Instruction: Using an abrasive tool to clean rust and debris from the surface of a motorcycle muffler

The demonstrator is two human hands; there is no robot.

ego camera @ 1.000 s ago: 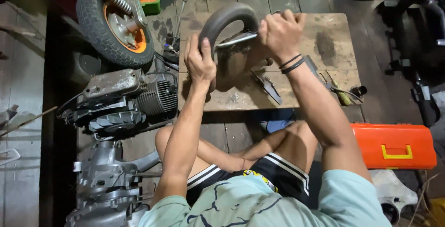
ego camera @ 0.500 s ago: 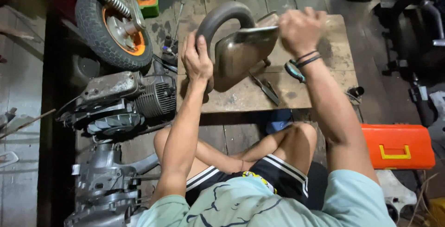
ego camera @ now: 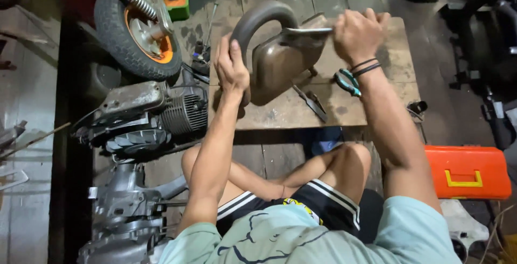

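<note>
Both hands grip the exhaust muffler [ego camera: 280, 62] over the wooden board [ego camera: 377, 102].

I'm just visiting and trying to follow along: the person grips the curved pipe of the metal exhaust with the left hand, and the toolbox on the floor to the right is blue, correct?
Not quite. The head view shows the toolbox is orange with a yellow latch, not blue. The rest holds: the left hand grips the curved pipe of the metal exhaust.

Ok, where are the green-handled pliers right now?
In the head view, the green-handled pliers lie on the wooden board, right of the metal exhaust, just under the right hand's wrist.
</note>
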